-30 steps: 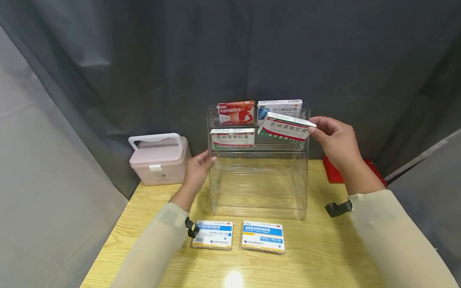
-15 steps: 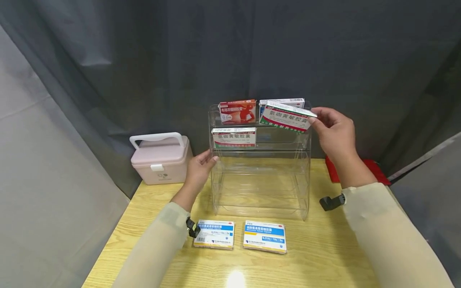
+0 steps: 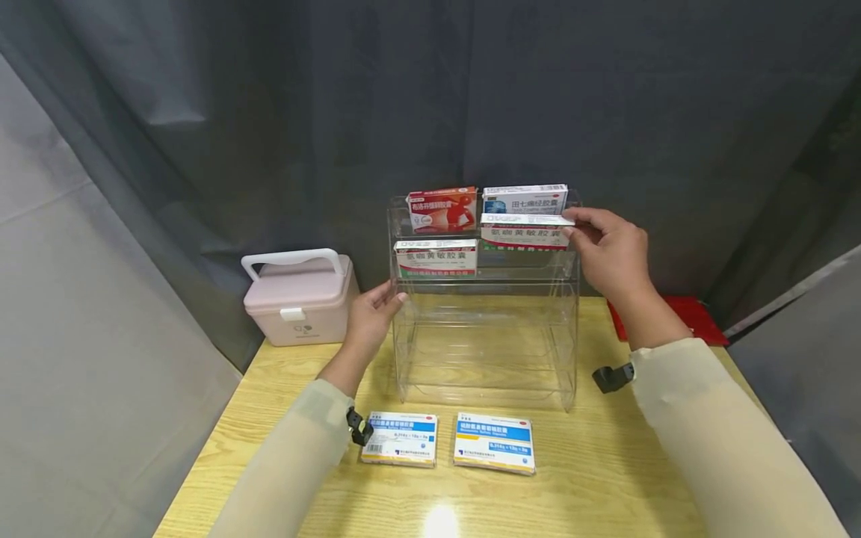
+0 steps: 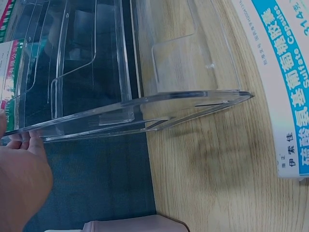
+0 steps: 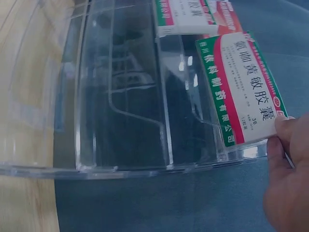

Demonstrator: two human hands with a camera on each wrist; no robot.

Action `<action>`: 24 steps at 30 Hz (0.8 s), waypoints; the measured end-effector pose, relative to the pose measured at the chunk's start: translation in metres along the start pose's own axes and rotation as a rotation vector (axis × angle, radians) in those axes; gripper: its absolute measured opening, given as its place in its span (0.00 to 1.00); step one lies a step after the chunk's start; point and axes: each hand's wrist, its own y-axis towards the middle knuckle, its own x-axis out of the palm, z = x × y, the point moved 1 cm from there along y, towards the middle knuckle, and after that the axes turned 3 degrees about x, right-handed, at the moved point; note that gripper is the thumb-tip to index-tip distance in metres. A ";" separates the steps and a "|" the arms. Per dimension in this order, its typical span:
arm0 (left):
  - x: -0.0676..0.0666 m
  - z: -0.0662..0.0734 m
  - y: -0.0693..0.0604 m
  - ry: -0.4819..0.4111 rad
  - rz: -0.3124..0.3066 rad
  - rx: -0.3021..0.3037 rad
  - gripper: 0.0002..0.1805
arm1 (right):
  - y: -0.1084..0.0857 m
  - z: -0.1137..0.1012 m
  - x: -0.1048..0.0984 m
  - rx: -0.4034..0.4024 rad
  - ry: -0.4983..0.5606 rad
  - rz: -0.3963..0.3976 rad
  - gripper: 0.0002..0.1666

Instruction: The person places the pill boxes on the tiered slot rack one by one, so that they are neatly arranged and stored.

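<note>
My right hand (image 3: 613,250) pinches the right end of a white, red and green medicine box (image 3: 525,233). That box is level at the second tier of a clear acrylic display rack (image 3: 484,285), just in front of a white and blue medicine box (image 3: 534,199) on the top tier. A matching green-striped medicine box (image 3: 437,258) stands at the second tier's left, below a red medicine box (image 3: 442,211). My left hand (image 3: 370,317) grips the rack's left side panel; the left wrist view shows its fingers (image 4: 29,141) at the panel's edge.
Two blue and white medicine boxes, a left one (image 3: 400,439) and a right one (image 3: 494,442), lie flat on the wooden table (image 3: 572,478) before the rack. A pink handled case (image 3: 299,299) stands left, and a red item (image 3: 696,321) lies right. Dark curtain hangs behind.
The box in my right hand rose slightly, then came down toward the second tier and turned from tilted to level. My left hand stayed at the rack's side.
</note>
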 end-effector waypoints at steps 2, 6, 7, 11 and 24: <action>0.000 -0.001 0.000 -0.007 0.000 0.001 0.32 | -0.001 0.002 0.003 -0.039 -0.011 -0.011 0.19; 0.000 -0.001 0.000 -0.014 0.000 0.001 0.32 | -0.002 0.005 0.008 -0.111 -0.040 -0.017 0.18; 0.000 -0.001 0.000 -0.015 -0.002 0.002 0.32 | -0.002 0.006 0.008 -0.128 -0.053 -0.017 0.17; 0.000 -0.001 0.000 -0.018 -0.006 0.002 0.32 | -0.003 0.006 0.011 -0.218 -0.150 -0.041 0.17; 0.001 0.001 -0.001 -0.040 -0.016 0.031 0.31 | -0.008 0.004 0.015 -0.315 -0.406 -0.138 0.14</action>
